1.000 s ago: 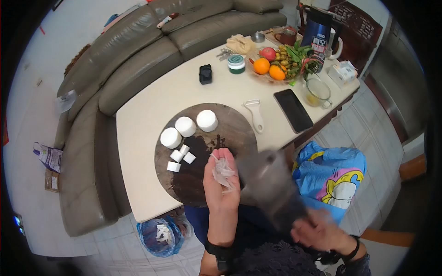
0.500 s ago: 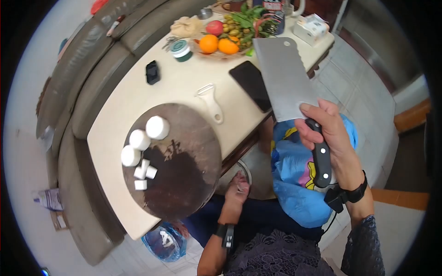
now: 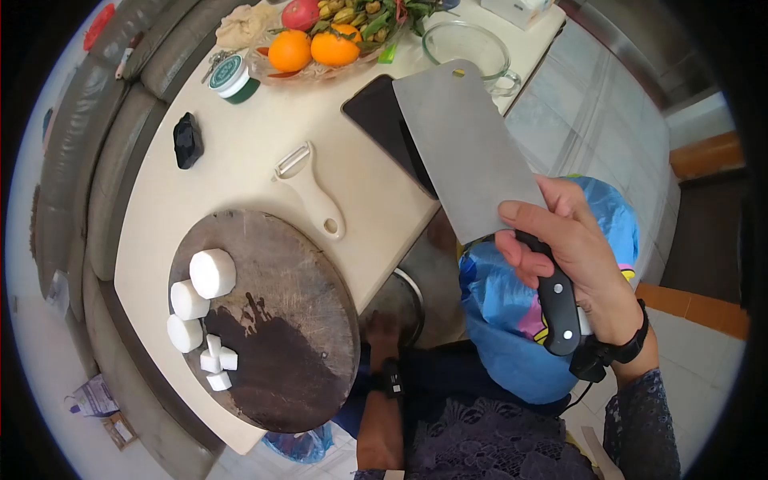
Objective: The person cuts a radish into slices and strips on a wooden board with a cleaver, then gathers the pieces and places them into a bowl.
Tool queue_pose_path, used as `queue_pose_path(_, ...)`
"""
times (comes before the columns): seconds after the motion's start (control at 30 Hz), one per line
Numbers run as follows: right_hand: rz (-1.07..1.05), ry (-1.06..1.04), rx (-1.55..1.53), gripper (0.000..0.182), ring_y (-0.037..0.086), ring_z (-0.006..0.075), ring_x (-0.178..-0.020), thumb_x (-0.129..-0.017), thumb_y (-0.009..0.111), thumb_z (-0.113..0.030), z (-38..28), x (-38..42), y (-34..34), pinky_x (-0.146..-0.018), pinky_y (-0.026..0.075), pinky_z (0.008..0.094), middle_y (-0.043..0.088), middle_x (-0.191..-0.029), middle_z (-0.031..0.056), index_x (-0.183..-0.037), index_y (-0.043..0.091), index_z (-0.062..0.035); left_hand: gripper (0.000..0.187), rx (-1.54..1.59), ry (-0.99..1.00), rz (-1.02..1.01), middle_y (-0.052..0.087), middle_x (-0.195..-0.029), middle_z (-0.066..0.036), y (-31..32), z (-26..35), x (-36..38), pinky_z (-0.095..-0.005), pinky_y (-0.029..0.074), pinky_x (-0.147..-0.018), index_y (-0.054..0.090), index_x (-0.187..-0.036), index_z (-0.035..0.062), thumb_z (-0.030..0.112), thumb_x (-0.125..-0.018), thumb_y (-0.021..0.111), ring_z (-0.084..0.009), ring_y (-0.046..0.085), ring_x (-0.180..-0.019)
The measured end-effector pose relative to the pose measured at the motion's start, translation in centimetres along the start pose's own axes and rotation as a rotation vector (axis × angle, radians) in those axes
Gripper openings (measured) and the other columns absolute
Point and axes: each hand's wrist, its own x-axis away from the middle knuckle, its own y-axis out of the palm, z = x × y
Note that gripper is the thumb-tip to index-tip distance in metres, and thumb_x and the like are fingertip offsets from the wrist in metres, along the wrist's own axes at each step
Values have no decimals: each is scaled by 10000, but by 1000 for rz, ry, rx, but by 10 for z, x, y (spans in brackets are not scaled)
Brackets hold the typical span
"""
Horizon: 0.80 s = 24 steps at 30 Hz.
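My right hand [image 3: 572, 248] grips the black handle of a cleaver [image 3: 472, 152], its thumb against the wide blade. The blade is raised over the table's right edge and covers part of a black phone [image 3: 388, 128]. My left hand [image 3: 384, 332] is low in shadow beside the table edge, near a round pale rim [image 3: 414, 300]; its fingers are hard to make out. On the round wooden chopping board [image 3: 280, 248] lie three thick white rounds, one of them a large white round [image 3: 213, 274], and several small white cubes [image 3: 218, 360]. A dark wet patch covers the board's middle.
A white peeler [image 3: 308, 188] lies behind the board. Farther back are a green-and-white jar [image 3: 232, 78], a small black object [image 3: 188, 140], oranges [image 3: 334, 46] among other fruit, and a glass bowl [image 3: 466, 48]. A blue bag [image 3: 500, 320] is below the cleaver.
My view has shifted, so the board and table items appear lower and farther left. The glass bowl has come into sight. My left hand has moved into shadow; the cleaver stays in my right hand.
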Motion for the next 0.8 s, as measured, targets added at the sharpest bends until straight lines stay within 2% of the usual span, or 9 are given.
queue_pose_path(0.07,-10,-12,14,131,450,43,-419,-906,570,-108,0,1,0,-399,391,209,596,-637,63,-884,582,20,335,-466,130,39,626,-1130,-121,-4,17,-7,-441,454,-948,601,-1194,104,75,-868,531,-312,563,-1118)
queue_pose_path(0.1,-5,-8,19,131,450,43,-419,-906,570,-108,0,2,1,-399,391,209,596,-637,63,-884,582,20,335,-458,131,35,626,-1130,-121,-11,29,-9,-441,454,-948,601,-1194,104,75,-868,531,-312,563,-1118)
queue_pose_path(0.17,-13,1,21,136,449,43,-420,-910,580,-114,0,3,5,-394,382,205,595,-634,57,-883,582,20,210,152,-266,57,640,-988,-125,-22,48,-17,-413,530,-793,576,-1103,30,137,-925,541,-282,647,-925)
queue_pose_path(0.3,-40,10,74,131,450,41,-425,-912,585,-112,1,4,5,-391,372,204,593,-632,51,-888,583,17,167,84,-391,-4,622,-922,-107,-11,21,-22,-371,533,-714,574,-1076,57,155,-950,528,-251,634,-853)
queue_pose_path(0.37,-80,3,91,128,454,42,-429,-915,585,-109,0,5,7,-392,365,200,592,-634,47,-902,582,18,155,1914,-789,435,602,-872,-67,6,-9,-24,-348,504,-694,581,-1054,85,173,-926,577,-224,606,-794)
queue_pose_path(0.5,-118,-2,110,120,458,40,-435,-920,577,-100,-5,6,12,-398,364,194,591,-634,42,-921,582,20,197,2044,-768,459,589,-861,-15,0,14,-35,-327,465,-678,584,-1045,112,272,-936,553,-183,564,-742)
queue_pose_path(0.6,-127,-4,131,121,459,37,-437,-925,566,-91,-4,6,15,-397,360,192,589,-630,38,-947,585,26,279,1894,-826,434,587,-886,-19,-9,31,-43,-342,443,-702,594,-1043,136,372,-943,485,-189,537,-750)
queue_pose_path(0.67,-144,34,151,130,460,31,-441,-932,556,-87,-5,6,16,-396,357,188,587,-629,37,-974,589,31,333,1816,-1173,610,607,-994,-64,-13,31,-47,-362,437,-737,603,-1087,162,402,-941,425,-234,551,-842)
queue_pose_path(0.8,-187,-8,119,142,460,29,-444,-936,550,-91,2,5,13,-396,355,184,586,-629,34,-991,590,33,359,1888,-957,444,614,-1143,-85,40,-63,-27,-378,455,-799,603,-1160,158,372,-936,420,-259,570,-992)
